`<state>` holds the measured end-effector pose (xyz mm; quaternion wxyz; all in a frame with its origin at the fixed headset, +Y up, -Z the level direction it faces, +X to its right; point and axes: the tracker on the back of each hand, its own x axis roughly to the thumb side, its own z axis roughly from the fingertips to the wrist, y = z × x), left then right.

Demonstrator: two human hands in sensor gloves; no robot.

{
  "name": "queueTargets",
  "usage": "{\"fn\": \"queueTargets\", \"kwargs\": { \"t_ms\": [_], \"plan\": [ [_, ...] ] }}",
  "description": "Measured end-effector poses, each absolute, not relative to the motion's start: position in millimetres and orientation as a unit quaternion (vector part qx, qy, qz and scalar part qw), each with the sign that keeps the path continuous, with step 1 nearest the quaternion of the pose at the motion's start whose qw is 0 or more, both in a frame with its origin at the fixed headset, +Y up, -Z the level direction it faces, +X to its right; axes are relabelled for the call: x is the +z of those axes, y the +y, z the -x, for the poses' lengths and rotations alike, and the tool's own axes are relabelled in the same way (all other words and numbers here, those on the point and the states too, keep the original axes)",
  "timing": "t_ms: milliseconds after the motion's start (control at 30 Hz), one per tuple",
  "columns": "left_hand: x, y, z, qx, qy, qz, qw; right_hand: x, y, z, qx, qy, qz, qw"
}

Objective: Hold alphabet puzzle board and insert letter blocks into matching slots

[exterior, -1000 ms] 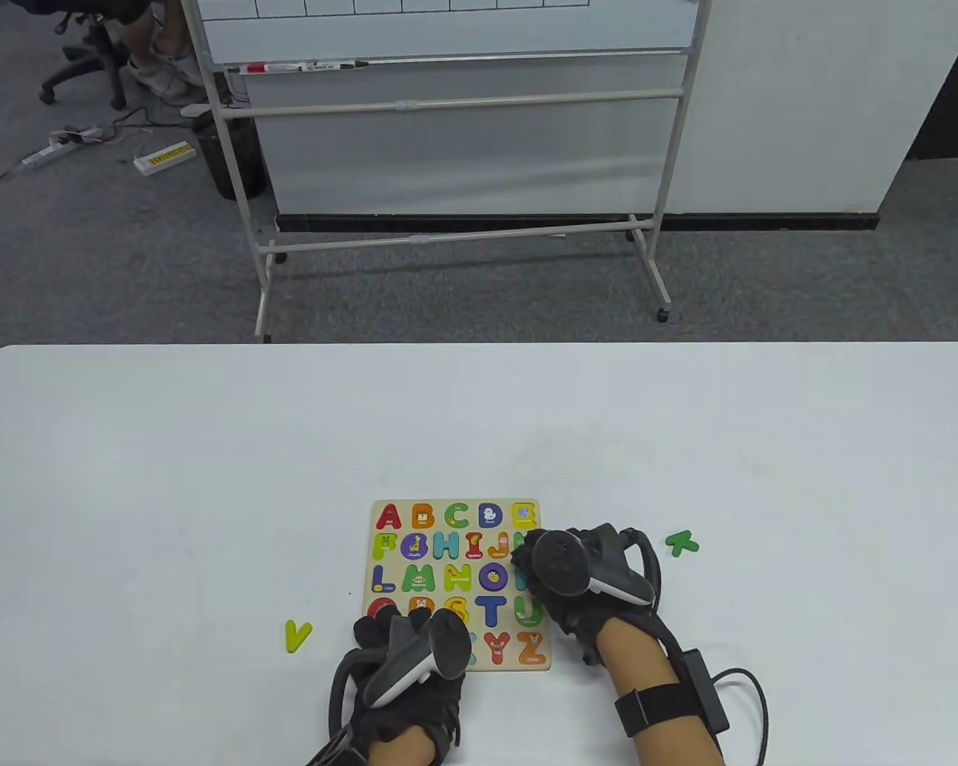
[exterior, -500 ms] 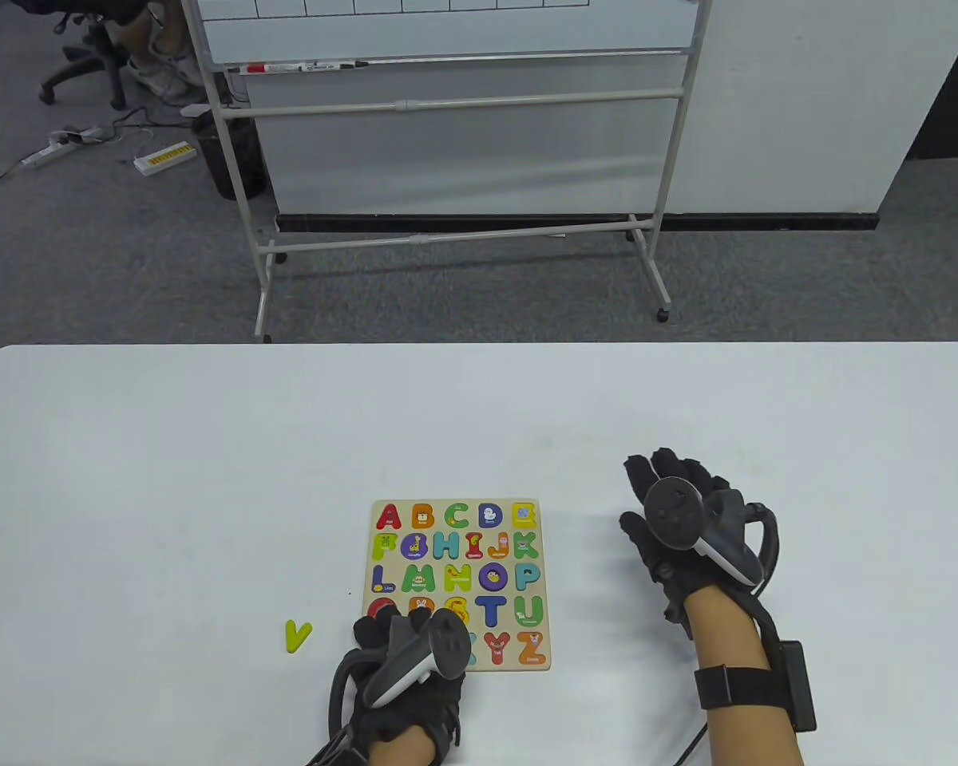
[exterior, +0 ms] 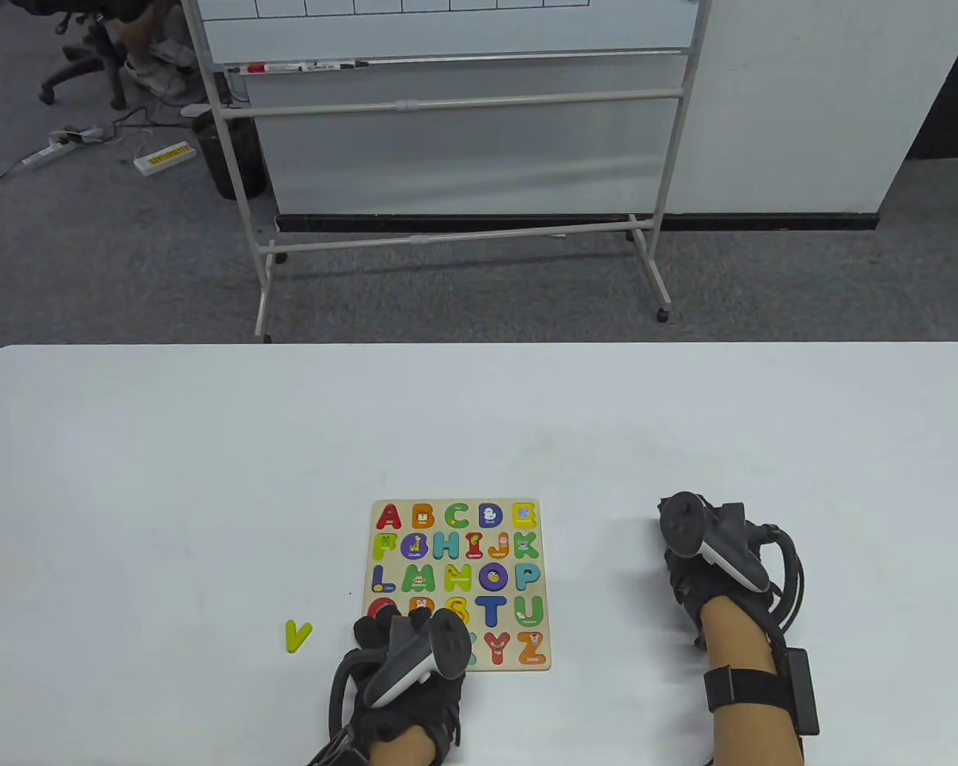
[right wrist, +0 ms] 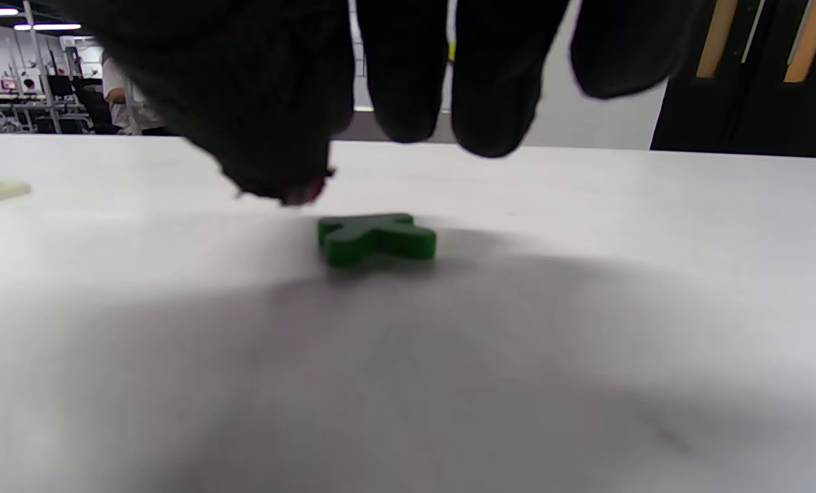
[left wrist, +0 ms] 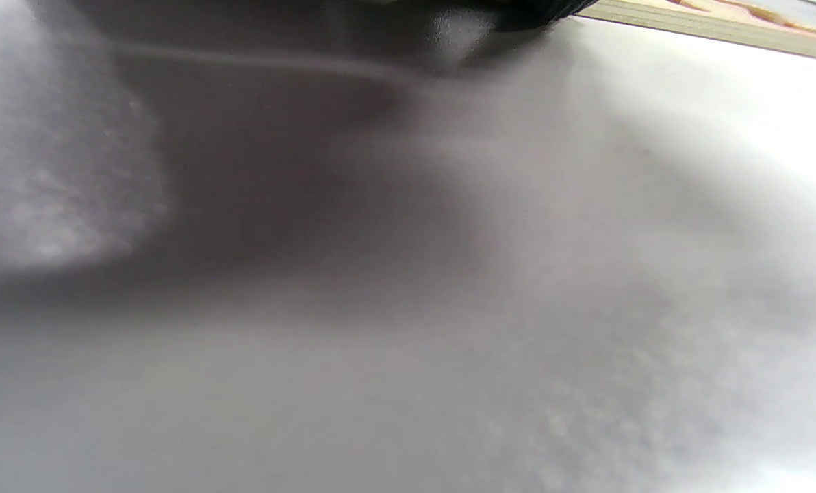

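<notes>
The alphabet puzzle board [exterior: 457,504] lies flat near the table's front, with most slots filled. My left hand [exterior: 385,628] rests on its front-left corner and holds it down; the board's edge shows in the left wrist view [left wrist: 709,24]. My right hand [exterior: 686,550] is to the right of the board and covers the green K in the table view. In the right wrist view the green K [right wrist: 377,238] lies flat on the table. My thumb and fingers [right wrist: 493,103] hang spread just above it, not touching. A yellow V [exterior: 297,636] lies left of the board.
The white table [exterior: 479,431] stretches far beyond the board. A whiteboard stand [exterior: 455,159] is on the floor behind the table's far edge.
My right hand left the board's right side, swung out to the right, then drew back and came down over the green K. The left hand and the board have not moved.
</notes>
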<state>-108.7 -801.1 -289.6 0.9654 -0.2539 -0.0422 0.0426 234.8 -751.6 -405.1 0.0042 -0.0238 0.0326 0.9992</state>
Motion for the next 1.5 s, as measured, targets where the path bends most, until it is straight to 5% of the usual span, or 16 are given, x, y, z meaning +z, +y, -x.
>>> {"fn": "queueTargets", "kwargs": {
  "t_ms": [1000,1500],
  "plan": [
    [-290.0,-800.6,108.8,0.044,-0.043,0.256,0.965,-417.1,-768.4,-233.2,0.996,0.026,0.091,0.003],
    [-290.1,-800.3,108.7,0.044,-0.043,0.256,0.965,-413.4,-747.3,-185.9,0.998,-0.058,-0.030,0.019]
  ]
}}
